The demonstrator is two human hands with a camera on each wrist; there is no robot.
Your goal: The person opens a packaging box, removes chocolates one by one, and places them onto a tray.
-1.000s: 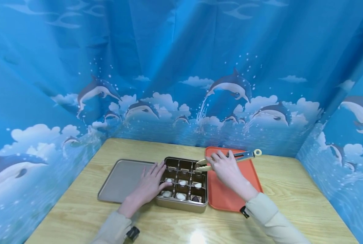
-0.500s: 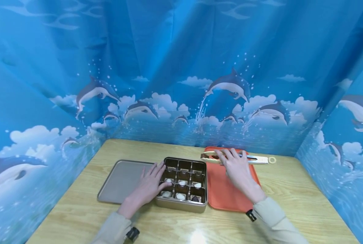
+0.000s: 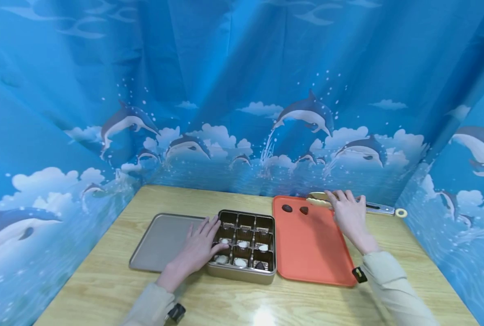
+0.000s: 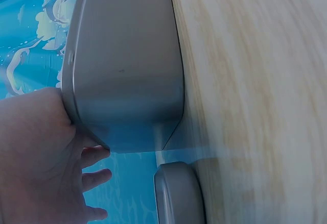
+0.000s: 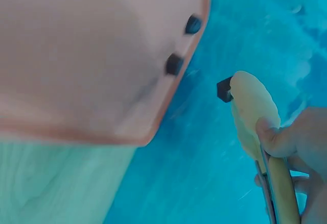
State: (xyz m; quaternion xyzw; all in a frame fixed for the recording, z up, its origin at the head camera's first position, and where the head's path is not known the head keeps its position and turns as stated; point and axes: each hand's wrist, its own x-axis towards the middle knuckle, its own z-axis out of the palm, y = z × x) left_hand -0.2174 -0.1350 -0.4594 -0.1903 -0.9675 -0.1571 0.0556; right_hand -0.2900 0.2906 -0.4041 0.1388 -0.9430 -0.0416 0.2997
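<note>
My left hand (image 3: 198,246) rests on the left rim of a metal box (image 3: 242,274) split into compartments, its fingers spread. Lumps of white (image 3: 240,262) lie in several nearer compartments, and a dark piece (image 3: 260,266) in the front right one. With my right hand (image 3: 349,219) I grip metal tongs (image 3: 380,208) with cream tips. A dark chocolate-like piece (image 5: 224,90) sticks out between those tips in the right wrist view. The tongs' tips are over the back right corner of the orange tray (image 3: 307,253), where two more dark pieces (image 3: 287,208) lie.
A flat grey metal lid or tray (image 3: 162,242) lies left of the box, partly behind my left hand. Wooden tabletop (image 3: 221,303) stretches along the front. A blue dolphin-print curtain (image 3: 234,90) rises at the table's back and sides.
My right hand has carried the tongs from the box's back right compartment rightward over the orange tray, a dark piece in their tips. Two dark pieces on the tray have come into sight.
</note>
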